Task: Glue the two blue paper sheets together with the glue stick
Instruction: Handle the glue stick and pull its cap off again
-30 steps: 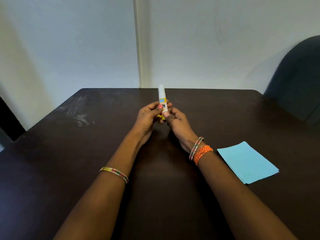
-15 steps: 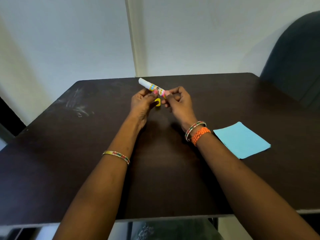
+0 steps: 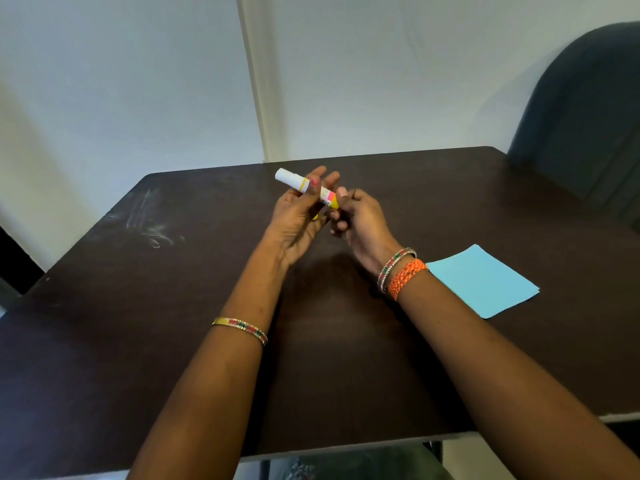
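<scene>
Near edge: two bare forearms reach in from the bottom, cut off by the frame. A thin bangle (image 3: 240, 329) sits on the left forearm; a beaded bangle and an orange braided band (image 3: 406, 278) sit on the right wrist.

Dark bench (image 3: 104, 341), scuffed with pale scratches at its far left. Below its near edge something patterned shows, too dim to make out.

Right of the right wrist: blue paper sheets (image 3: 483, 282) lie flat on the bench, well apart from both hands. They read as a single stack; separate sheets cannot be counted.

Mid bench, raised above the surface: glue stick (image 3: 306, 188), tilted, white capped end up and to the left, yellow base low and to the right. The left hand (image 3: 298, 216) holds the barrel, grip loose, fingertips partly extended behind it. The right hand (image 3: 360, 220) pinches the yellow base end, other fingers curled. The label shows yellow and pink bands; the printing is too small to read. Cap on or off: cannot tell.

Far: pale wall, dark chair back (image 3: 588, 109) at right, cut off.
</scene>
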